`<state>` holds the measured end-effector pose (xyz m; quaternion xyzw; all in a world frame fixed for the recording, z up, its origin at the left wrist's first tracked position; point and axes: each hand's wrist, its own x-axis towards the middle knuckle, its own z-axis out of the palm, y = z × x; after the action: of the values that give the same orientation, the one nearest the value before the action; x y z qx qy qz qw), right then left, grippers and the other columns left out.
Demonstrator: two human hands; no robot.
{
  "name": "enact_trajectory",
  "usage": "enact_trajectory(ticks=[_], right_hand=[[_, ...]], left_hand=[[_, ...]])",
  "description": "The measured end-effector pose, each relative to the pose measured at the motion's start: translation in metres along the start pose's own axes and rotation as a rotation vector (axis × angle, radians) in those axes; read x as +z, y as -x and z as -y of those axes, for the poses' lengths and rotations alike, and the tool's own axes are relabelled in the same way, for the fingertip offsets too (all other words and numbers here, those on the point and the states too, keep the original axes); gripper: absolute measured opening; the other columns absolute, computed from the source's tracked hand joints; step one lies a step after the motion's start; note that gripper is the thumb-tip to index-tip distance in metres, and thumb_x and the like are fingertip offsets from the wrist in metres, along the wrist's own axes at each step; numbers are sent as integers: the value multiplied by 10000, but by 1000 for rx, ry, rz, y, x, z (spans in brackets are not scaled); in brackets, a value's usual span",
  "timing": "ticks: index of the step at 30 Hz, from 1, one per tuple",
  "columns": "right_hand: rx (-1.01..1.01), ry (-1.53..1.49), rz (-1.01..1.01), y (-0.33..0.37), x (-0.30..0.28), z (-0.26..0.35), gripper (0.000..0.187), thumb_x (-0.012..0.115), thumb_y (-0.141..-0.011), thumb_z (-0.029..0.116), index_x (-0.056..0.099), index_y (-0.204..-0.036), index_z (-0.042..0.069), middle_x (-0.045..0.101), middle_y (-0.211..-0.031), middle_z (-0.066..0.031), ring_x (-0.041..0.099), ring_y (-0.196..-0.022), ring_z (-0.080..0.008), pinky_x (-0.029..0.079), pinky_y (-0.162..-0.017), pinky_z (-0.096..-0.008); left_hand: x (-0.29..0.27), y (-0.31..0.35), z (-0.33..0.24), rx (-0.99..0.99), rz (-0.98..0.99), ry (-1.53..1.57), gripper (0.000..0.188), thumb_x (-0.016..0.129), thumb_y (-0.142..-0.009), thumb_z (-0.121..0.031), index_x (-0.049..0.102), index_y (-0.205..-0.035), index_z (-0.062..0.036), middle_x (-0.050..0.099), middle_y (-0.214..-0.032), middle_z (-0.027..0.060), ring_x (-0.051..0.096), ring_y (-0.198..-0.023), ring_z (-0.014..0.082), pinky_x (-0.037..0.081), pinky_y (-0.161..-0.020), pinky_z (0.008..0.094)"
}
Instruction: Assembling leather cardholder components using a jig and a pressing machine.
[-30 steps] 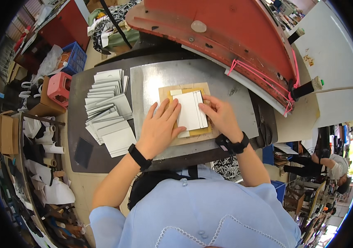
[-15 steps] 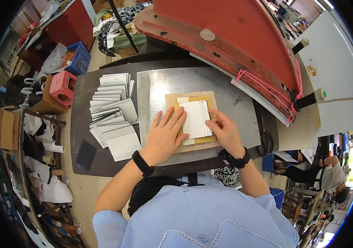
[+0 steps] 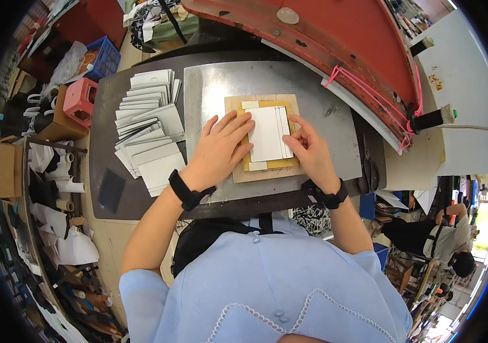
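A white rectangular panel (image 3: 265, 134) with lines along its right side lies on a yellow-edged block (image 3: 278, 164), which rests on a tan board (image 3: 232, 104). My left hand (image 3: 216, 147) lies flat with fingers spread, its fingertips at the panel's left edge. At the right edge, my right hand (image 3: 310, 150) has its thumb against the panel and its index finger extended above; the other fingers are curled and partly hidden. Left of the metal plate (image 3: 204, 77) is a fanned pile of similar white and grey panels (image 3: 151, 123).
A large red machine part (image 3: 312, 43) with pink cord and black handles (image 3: 432, 119) overhangs the table's far right. Scissors (image 3: 368, 171) lie by the right edge. A dark flat piece (image 3: 111, 190) lies front left. A pink stool (image 3: 80, 102) stands left; another person (image 3: 441, 237) is at right.
The whole table appears higher in the picture as the view has shifted. My hands stay at the white panel's two sides, with the right thumb and fingers a little changed.
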<state>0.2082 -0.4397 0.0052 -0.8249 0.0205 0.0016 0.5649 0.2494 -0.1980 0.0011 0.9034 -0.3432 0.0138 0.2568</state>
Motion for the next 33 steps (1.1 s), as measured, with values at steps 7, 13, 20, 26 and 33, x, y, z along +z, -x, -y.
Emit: enact_trajectory(ticks=[7, 13, 20, 26, 33], right_hand=[[-32, 62, 9, 1, 1, -3, 312, 646, -931, 165, 636, -1205, 17, 666, -847, -75, 596, -731, -126, 485, -676, -275], [-149, 228, -20, 2, -4, 5, 259, 629, -926, 169, 682, -1134, 24, 694, -947, -137, 659, -780, -231, 505, -705, -294], [-270, 662, 49, 2, -9, 21, 239, 675, -884, 216, 715, -1073, 76, 649, -970, -109, 643, -937, -259, 514, -748, -355], [-578, 799, -20, 5, -5, 5, 314, 657, -881, 171, 636, -1167, 41, 597, -1209, -91, 543, -1170, -255, 429, -954, -394], [-594, 787, -74, 17, -2, 2, 353, 640, -869, 133, 605, -1201, 20, 576, -1293, -94, 524, -1215, -251, 426, -967, -387]], left_hand=[[-2, -3, -9, 13, -23, -37, 484, 654, -902, -308, 557, -1308, -63, 483, -1437, 116, 388, -1381, 306, 268, -1152, 477], [-3, -13, -10, 183, -16, -47, 503, 687, -865, -265, 553, -1286, -26, 497, -1405, 148, 425, -1349, 332, 362, -1094, 432], [-9, -24, -27, 146, 41, -98, 460, 697, -851, -235, 581, -1261, -64, 529, -1353, 151, 482, -1264, 343, 416, -1007, 432], [-11, -33, -36, 190, 62, -175, 449, 701, -848, -264, 595, -1251, -98, 537, -1375, 85, 508, -1199, 325, 429, -967, 430], [-7, -37, -40, 231, 47, -324, 467, 706, -841, -291, 599, -1258, -108, 566, -1346, 55, 517, -1173, 300, 431, -953, 423]])
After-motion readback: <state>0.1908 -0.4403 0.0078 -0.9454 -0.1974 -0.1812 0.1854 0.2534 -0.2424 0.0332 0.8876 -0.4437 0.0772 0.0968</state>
